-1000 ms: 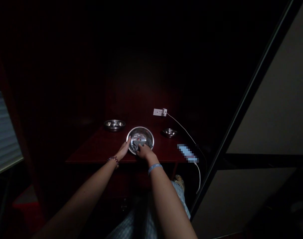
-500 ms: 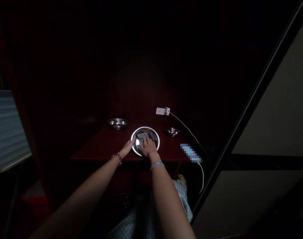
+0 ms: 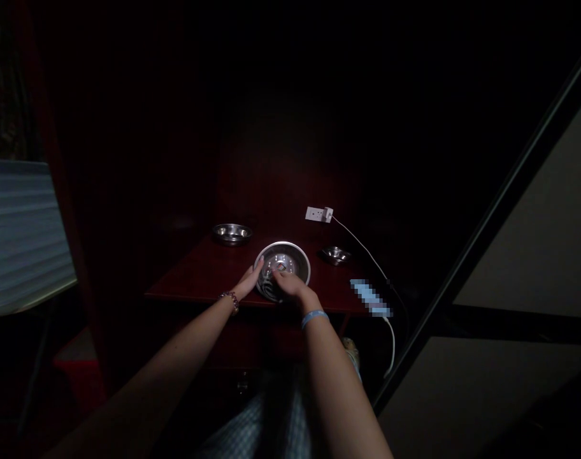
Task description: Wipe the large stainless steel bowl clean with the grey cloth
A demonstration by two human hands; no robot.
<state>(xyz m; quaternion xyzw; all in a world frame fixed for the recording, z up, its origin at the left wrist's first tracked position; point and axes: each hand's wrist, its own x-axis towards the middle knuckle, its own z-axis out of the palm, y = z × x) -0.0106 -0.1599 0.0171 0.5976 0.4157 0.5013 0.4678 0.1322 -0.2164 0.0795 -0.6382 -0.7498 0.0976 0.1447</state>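
Observation:
A shiny metal bowl [image 3: 297, 260] stands tilted toward me near the front edge of the dark red desk [image 3: 190, 280]. My left hand [image 3: 249, 282] grips its left rim, thumb inside and the other fingers behind the wall. Inside the bowl, my right hand [image 3: 290, 285] has its fingers bent over a dark grey cloth [image 3: 270, 288]. Part of the cloth is hidden under that hand, low on the bowl's left side. A small light and reddish mark [image 3: 281, 268] shows on the bowl's bottom.
Behind on the left is a wider metal bowl [image 3: 232, 234]; a small metal bowl [image 3: 336, 255] sits on the right. From a wall socket [image 3: 315, 214] with a white charger [image 3: 327, 215], a cable runs down right. A blurred blue object [image 3: 371, 298] lies at the desk's right edge.
My right hand has gone from lying flat on the spread cloth to curled fingers, bunching it toward the bowl's lower left. The bowl's bottom now shows. The view has shifted slightly.

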